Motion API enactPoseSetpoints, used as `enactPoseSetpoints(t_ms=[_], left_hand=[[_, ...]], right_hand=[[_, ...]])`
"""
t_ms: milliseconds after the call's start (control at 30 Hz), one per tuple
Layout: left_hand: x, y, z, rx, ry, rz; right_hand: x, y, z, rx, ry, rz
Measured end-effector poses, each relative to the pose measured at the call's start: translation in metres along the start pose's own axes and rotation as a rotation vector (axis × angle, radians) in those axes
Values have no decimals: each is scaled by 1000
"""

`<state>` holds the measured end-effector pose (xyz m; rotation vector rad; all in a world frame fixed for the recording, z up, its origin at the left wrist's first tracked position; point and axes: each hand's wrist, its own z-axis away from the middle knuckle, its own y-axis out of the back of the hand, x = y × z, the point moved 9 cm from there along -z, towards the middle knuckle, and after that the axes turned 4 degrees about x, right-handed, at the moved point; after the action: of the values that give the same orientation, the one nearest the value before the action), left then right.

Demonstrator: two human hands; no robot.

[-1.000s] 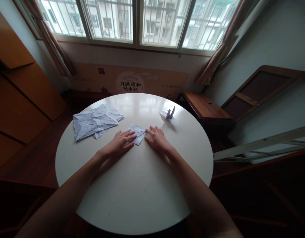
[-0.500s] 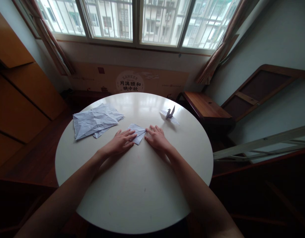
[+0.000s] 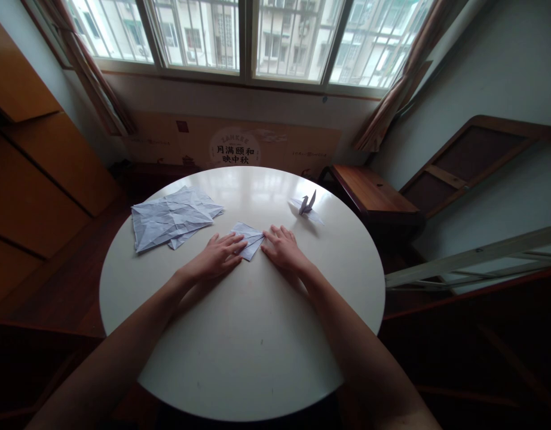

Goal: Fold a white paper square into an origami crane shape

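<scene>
A small folded piece of paper (image 3: pixel 250 237), pale with crease lines meeting toward its right corner, lies flat on the white table between my hands. My left hand (image 3: pixel 220 253) rests over its left side, fingers stretched out and touching it. At the right corner lies my right hand (image 3: pixel 281 246), its fingers spread and their tips touching the paper's edge. Further back on the right stands a folded paper crane (image 3: pixel 307 206) with its wings out. To the left, several creased sheets of paper (image 3: pixel 172 216) lie in an overlapping pile.
The round white table (image 3: pixel 244 346) fills the middle of the view. Behind it, a long printed carton (image 3: pixel 275 140) stands beneath the barred window. A wooden side table (image 3: pixel 374 188) is at the right, and wooden cabinets (image 3: pixel 46 167) stand at the left.
</scene>
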<state>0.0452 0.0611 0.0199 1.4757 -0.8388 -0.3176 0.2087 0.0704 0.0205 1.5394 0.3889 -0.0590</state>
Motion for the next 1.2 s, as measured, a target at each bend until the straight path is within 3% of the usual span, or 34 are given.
enactPoseSetpoints(t_ms=[1200], left_hand=[[0, 0, -1, -1, -4, -14]], right_hand=[[0, 0, 0, 0, 5, 8]])
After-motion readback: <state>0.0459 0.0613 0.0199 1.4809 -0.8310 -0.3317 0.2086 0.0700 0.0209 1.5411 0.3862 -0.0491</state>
